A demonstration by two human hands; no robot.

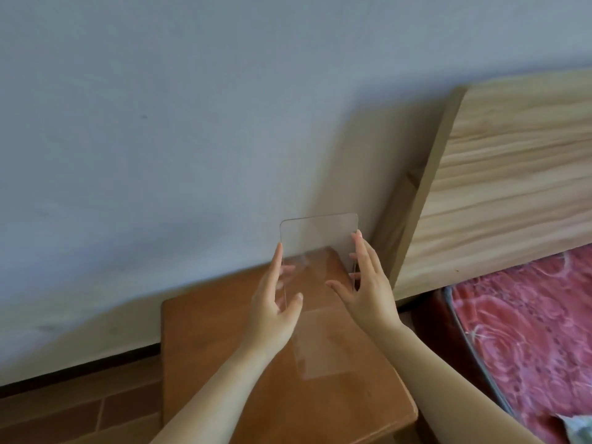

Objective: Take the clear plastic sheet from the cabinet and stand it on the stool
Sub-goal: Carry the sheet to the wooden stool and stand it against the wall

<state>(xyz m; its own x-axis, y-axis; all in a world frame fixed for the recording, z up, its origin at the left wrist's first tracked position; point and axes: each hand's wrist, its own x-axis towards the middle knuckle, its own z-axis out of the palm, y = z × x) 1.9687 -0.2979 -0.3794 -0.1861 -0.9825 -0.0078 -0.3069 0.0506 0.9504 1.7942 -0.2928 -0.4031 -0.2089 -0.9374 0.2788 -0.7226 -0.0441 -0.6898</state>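
A clear plastic sheet point(318, 238) with rounded corners stands upright on the brown wooden stool point(224, 341), its top edge in front of the grey wall. My left hand point(275, 309) touches its left edge with fingers spread. My right hand point(368, 283) is against its right edge, fingers apart. Both hands flank the sheet; whether they grip it or only steady it is hard to tell. A faint reflection of the sheet shows on the stool top. The cabinet is not in view.
A grey wall point(160, 155) rises just behind the stool. A light wooden headboard point(499, 187) leans to the right, with a bed in a red floral cover point(528, 331) below it. Brown floor tiles point(80, 411) lie at the lower left.
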